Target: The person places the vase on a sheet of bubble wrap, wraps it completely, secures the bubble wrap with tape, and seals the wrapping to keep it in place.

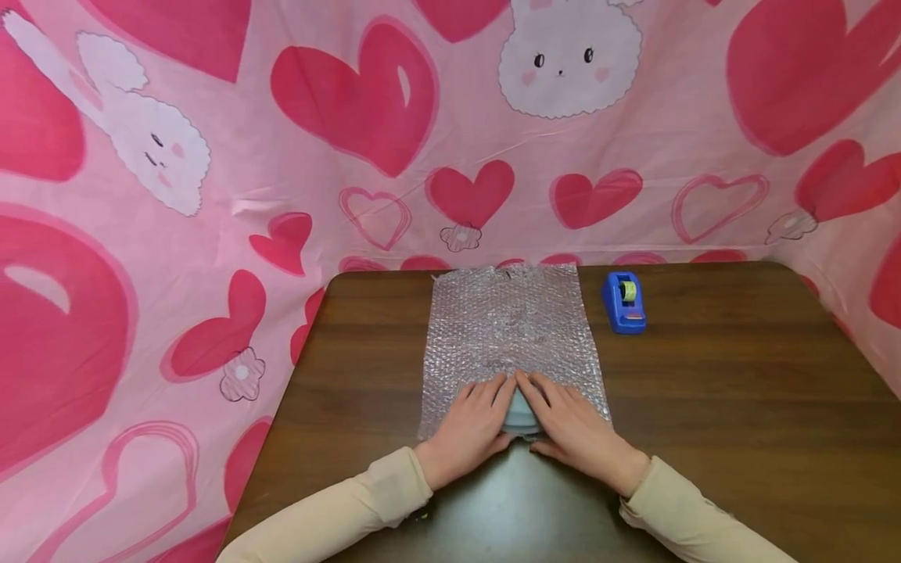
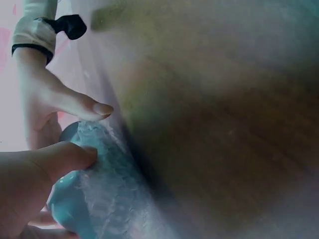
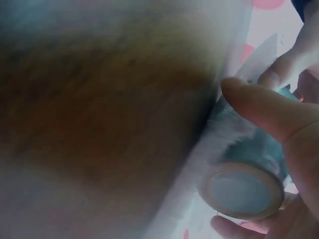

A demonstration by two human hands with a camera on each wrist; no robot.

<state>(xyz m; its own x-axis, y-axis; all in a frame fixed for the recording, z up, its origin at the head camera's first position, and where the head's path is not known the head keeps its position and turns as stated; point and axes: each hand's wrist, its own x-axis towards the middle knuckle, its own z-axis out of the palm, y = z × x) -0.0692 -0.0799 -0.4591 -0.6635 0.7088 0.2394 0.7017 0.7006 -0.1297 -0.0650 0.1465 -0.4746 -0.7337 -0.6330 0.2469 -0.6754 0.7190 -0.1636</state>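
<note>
A pale teal ceramic cup [image 1: 520, 414] lies on its side at the near edge of a bubble wrap sheet [image 1: 507, 320]. Its round base with a bare ring [image 3: 242, 191] shows in the right wrist view. From the left, my left hand [image 1: 473, 418] grips the cup, its thumb [image 2: 75, 155] pressing a flap of wrap against the teal side [image 2: 71, 201]. My right hand [image 1: 580, 430] holds the other side, fingers over the top and thumb [image 3: 259, 102] at the near side by the wrap. Both hands' fingertips nearly meet above the cup, hiding much of it.
A blue tape dispenser [image 1: 625, 305] with a yellowish roll stands right of the wrap's far end. Everything lies on a dark brown wooden table [image 1: 739, 391]. A pink cloth with hearts and rabbits [image 1: 394, 94] hangs behind and along the left.
</note>
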